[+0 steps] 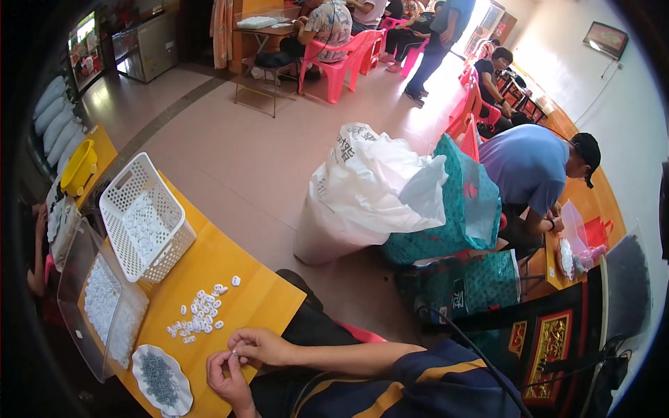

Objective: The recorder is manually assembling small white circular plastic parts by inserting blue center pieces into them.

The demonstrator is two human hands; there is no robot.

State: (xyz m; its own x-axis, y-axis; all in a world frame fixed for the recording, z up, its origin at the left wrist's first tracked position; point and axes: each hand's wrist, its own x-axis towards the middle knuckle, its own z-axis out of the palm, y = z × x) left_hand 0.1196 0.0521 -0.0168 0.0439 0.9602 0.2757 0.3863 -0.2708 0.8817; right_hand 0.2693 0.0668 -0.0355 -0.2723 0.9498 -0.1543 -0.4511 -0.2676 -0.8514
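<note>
My left hand [228, 383] and my right hand [265, 346] meet at the near edge of the yellow table [242, 306]. Their fingertips are pinched together on a small white piece [235, 352], mostly covered by the fingers. Just beyond them lies a loose group of small white plastic pieces [202, 313] with dark holes. To the left of my left hand, a white scalloped dish [182, 396] holds many thin dark grey pieces [159, 377] that look like screws.
A white perforated basket [174, 259] and a clear bin [77, 334], both with white pieces inside, stand at the table's left. A yellow basin [78, 167] is farther back. Large white [348, 202] and teal [446, 209] sacks stand on the floor. A person [529, 164] works at right.
</note>
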